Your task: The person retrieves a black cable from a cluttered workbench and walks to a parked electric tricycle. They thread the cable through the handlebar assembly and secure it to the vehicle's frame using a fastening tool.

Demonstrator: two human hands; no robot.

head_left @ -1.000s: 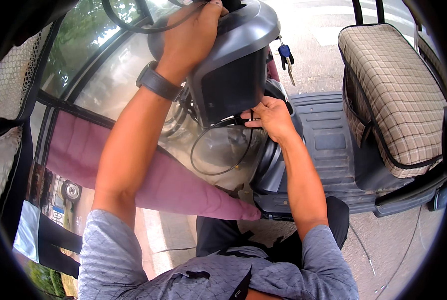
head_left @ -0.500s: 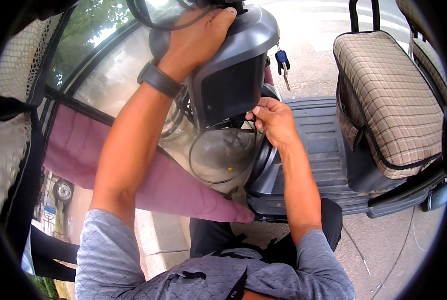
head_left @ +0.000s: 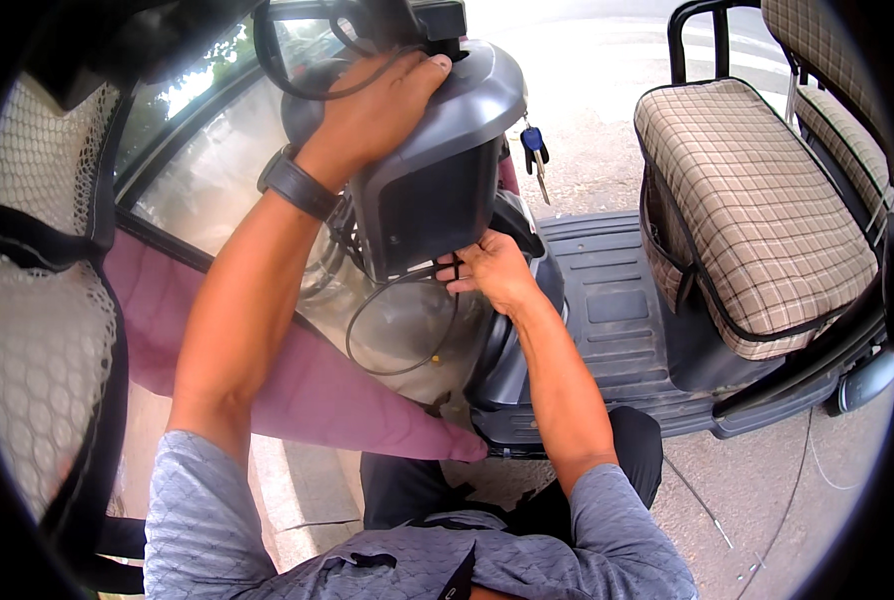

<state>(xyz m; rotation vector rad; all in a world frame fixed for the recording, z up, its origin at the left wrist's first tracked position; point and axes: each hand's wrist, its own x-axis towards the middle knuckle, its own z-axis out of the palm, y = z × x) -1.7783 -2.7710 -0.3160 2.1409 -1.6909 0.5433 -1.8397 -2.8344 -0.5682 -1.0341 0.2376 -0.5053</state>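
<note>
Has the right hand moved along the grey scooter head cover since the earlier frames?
No. The right hand stays at the lower edge of the grey head cover, fingers on the black cable, as before; only the camera view shifts.

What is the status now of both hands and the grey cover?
Left hand grips top of grey cover. Right hand at black cables under its lower edge. Keys hang beside, not blocking.
</note>
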